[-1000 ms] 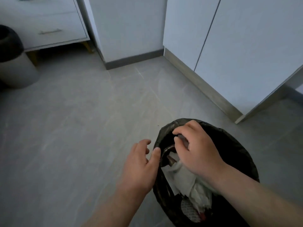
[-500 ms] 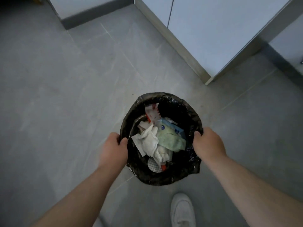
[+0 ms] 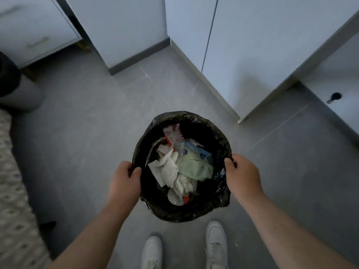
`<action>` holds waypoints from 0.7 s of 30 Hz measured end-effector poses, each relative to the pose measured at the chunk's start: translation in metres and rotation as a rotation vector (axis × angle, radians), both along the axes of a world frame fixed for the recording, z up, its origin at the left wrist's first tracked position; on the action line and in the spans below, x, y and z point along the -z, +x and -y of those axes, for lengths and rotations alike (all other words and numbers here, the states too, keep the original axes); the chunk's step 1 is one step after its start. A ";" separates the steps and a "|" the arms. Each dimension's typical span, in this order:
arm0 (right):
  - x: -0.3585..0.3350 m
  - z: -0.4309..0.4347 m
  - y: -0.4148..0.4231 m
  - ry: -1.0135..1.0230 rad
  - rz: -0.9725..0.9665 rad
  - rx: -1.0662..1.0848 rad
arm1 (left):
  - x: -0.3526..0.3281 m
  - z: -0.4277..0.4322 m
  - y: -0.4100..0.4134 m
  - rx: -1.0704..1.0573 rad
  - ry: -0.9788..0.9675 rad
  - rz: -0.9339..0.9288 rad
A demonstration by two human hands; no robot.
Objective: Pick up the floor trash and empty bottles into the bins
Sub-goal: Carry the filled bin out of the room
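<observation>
- Head view looks straight down at your two bare arms reaching to a bin (image 3: pixel 182 212) lined with a black bag (image 3: pixel 223 191).
- Your left hand (image 3: pixel 124 179) grips the bin's left rim, fingers (image 3: pixel 136 170) curled over the edge of the bag and clenched on it.
- Your right hand (image 3: pixel 242 175) grips the right rim the same way, its fingers wrapped round the outside and clamped on bag and rim together.
- The bin sits between your hands, above your two white shoes (image 3: pixel 215 243); you cannot tell whether it is lifted or resting on the floor (image 3: pixel 87 133).
- The trash lies inside the bin: crumpled white tissue (image 3: pixel 171 169) at the left and centre, a pale green wrapper (image 3: pixel 194 167) touching it on the right, a blue-marked packet (image 3: pixel 200 152) just beyond that, and a red-and-white wrapper (image 3: pixel 172 134) standing up at the far side.
- A round printed lid or label (image 3: pixel 174 198) shows at the near side, partly under the tissue.
- A second bin (image 3: pixel 17 94), grey with a dark liner, stands well apart at the far left.
- White cabinets (image 3: pixel 252 45) line the far and right sides.
- A patterned fabric edge (image 3: pixel 13 191) runs down the left border; it is blurred.
</observation>
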State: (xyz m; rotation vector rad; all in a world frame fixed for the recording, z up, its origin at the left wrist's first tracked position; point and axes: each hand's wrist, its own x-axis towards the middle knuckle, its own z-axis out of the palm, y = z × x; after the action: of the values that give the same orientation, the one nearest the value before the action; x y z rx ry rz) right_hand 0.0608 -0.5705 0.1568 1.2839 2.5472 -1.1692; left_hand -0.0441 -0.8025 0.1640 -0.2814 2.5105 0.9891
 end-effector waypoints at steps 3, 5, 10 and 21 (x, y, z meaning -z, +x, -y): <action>-0.080 0.009 -0.005 0.019 -0.056 0.022 | -0.079 0.009 -0.004 -0.002 0.004 -0.027; -0.134 0.013 -0.007 0.010 -0.101 0.025 | -0.131 0.013 -0.006 0.001 0.017 -0.060; -0.256 0.023 0.008 0.011 -0.203 0.101 | -0.255 0.022 -0.004 0.061 0.092 -0.127; -0.450 0.021 0.109 0.112 -0.377 0.398 | -0.453 -0.017 0.028 0.355 0.322 -0.146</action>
State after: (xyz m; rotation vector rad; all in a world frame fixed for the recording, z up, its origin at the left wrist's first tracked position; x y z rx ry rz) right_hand 0.1702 -0.5918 0.6071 1.8178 2.7196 -1.4810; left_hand -0.0162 -0.7854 0.6174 0.3328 2.3579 1.2707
